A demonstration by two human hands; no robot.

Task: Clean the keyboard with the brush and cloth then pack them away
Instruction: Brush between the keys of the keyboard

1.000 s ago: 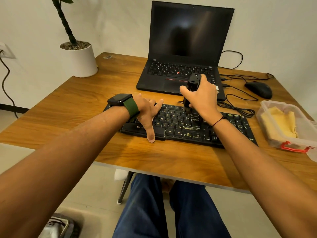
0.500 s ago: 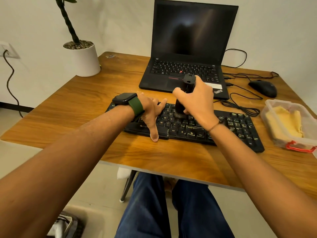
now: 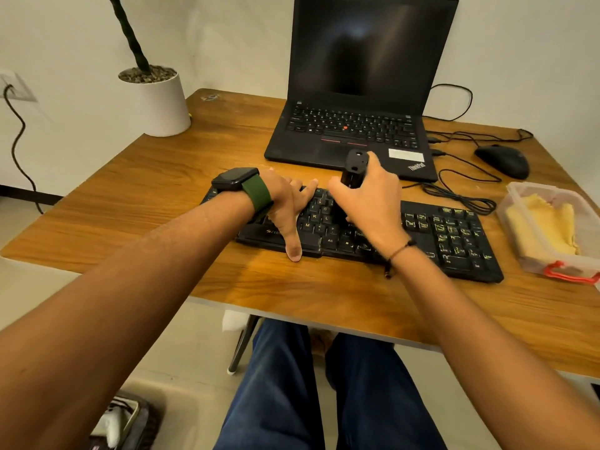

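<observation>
A black keyboard (image 3: 454, 235) lies across the wooden table (image 3: 162, 196) in front of me. My right hand (image 3: 370, 203) grips a black brush (image 3: 354, 168) upright over the keyboard's middle keys; its bristle end is hidden behind my fingers. My left hand (image 3: 285, 203) rests on the keyboard's left part, fingers spread flat and thumb hooked over the front edge. A yellow cloth (image 3: 545, 222) lies folded inside a clear plastic box (image 3: 516, 190) with a red clip at the right.
An open black laptop (image 3: 354, 125) stands behind the keyboard. A black mouse (image 3: 503, 160) and loose cables (image 3: 461, 190) lie at the back right. A white plant pot (image 3: 159, 102) sits at the back left corner. My legs are under the table's front edge.
My right hand has carried the brush leftward across the keys, closer to my left hand. My left hand stays in place on the keyboard.
</observation>
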